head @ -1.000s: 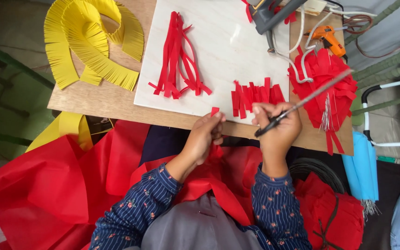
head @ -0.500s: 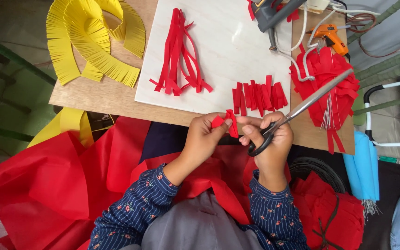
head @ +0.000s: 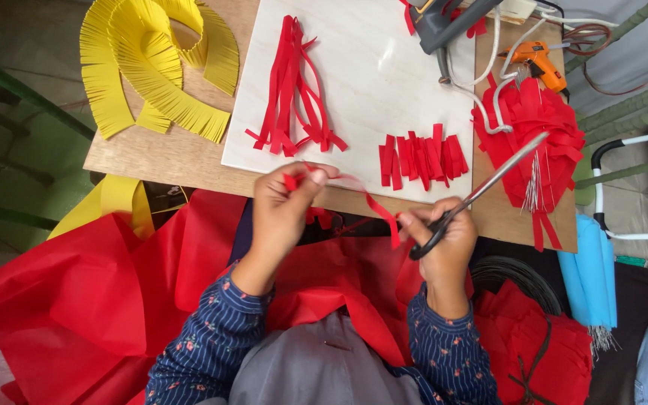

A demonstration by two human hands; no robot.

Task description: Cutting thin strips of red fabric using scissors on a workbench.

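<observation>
My left hand (head: 283, 202) pinches one end of a thin red strip (head: 373, 202) at the table's near edge. The strip sags across to my right hand (head: 444, 236), which touches its other end while gripping black-handled scissors (head: 481, 191). The scissor blades point up and to the right, over the table. Just beyond my hands, a row of short red cut pieces (head: 421, 157) lies on a white board (head: 376, 67). A bundle of long red strips (head: 294, 90) rests further left on that board.
Yellow fringed paper (head: 151, 67) curls on the wooden table (head: 166, 157) at left. A red fringed pile (head: 541, 142), an orange glue gun (head: 538, 60) and cables sit at right. Red fabric (head: 99, 300) covers my lap; blue rolled material (head: 590, 274) hangs right.
My hands have drawn apart, the left moving left, stretching a red strip between them. The scissors stay in my right hand, blades still angled up-right.
</observation>
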